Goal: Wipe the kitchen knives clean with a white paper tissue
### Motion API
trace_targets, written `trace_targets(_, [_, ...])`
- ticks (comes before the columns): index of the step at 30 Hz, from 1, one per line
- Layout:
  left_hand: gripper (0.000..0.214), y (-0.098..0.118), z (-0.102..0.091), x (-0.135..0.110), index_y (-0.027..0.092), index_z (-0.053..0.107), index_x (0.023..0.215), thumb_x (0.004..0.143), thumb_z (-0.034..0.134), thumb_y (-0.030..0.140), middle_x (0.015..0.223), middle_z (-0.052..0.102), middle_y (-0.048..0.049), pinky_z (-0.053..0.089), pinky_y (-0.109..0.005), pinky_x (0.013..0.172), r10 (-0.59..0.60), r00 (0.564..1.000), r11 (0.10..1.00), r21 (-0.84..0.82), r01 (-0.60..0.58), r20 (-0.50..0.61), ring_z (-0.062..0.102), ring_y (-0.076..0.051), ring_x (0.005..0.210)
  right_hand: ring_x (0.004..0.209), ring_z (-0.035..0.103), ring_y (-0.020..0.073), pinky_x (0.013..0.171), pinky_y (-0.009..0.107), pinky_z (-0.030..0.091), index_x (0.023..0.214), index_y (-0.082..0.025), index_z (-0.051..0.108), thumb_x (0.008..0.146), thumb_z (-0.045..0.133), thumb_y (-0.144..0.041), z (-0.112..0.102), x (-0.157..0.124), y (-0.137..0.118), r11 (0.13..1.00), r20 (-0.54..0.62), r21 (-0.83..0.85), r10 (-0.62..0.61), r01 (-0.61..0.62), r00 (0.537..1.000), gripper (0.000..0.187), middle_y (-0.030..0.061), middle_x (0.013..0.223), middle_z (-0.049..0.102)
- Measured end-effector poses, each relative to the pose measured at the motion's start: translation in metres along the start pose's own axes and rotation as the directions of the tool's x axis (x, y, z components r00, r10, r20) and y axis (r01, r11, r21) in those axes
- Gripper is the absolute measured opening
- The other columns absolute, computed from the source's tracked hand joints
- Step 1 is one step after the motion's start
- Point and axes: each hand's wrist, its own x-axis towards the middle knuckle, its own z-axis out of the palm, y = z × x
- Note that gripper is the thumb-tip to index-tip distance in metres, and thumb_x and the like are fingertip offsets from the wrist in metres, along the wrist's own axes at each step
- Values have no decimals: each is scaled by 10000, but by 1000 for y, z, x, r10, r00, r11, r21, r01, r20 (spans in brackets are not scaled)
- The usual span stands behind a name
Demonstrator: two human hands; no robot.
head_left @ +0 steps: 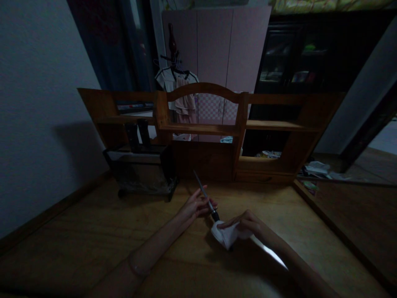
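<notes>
A thin metal rod with a black handle, which looks like a sharpening steel (pixel 203 191), points up and away over the wooden surface. My left hand (pixel 196 206) has its fingers closed lightly around the rod just above the guard. Lower down, a crumpled white cloth (pixel 228 235) is wrapped about the handle, hiding most of it. My right hand (pixel 246 223) grips that cloth, fingers bent and thumb pressed on it. Below my right forearm shows a bright, blade-shaped strip (pixel 274 254); whether it is a knife or glare I cannot tell.
To the left stands a black-framed knife block (pixel 139 171) with two black handles sticking up. Behind it a wooden shelf unit (pixel 204 129) spans the back of the wooden surface (pixel 149 231). Raised edging (pixel 328 223) borders the right side. The room is dim.
</notes>
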Motion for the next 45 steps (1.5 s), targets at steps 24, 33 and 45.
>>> trace_targets(24, [739, 3, 1, -1, 209, 328, 1394, 755, 699, 187, 879, 680, -81, 530, -321, 741, 2, 1000, 999, 45, -1, -24, 675, -216, 849, 1174, 531, 296, 1016, 489, 362, 1214, -195, 601, 902, 469, -313, 12, 2, -14, 981, 47, -22, -191, 192, 980, 359, 79, 1275, 584])
trace_targets(33, [766, -2, 2, 2, 208, 405, 1354, 666, 741, 177, 751, 646, -8, 501, -242, 593, 33, 998, 997, 73, -29, -58, 625, -137, 629, 1358, 310, 219, 1135, 441, 225, 1373, -282, 403, 959, 383, -349, 20, 6, -20, 883, 153, -262, -362, 391, 920, 420, 7, 1448, 386])
trace_targets(45, [709, -3, -3, 1, 216, 405, 1351, 715, 715, 167, 851, 672, -56, 519, -268, 677, 34, 999, 997, 67, -32, -32, 661, -170, 760, 1179, 540, 269, 1024, 413, 394, 1225, -220, 601, 936, 420, -363, 16, 1, -17, 896, 153, -247, -339, 368, 928, 370, 49, 1251, 611])
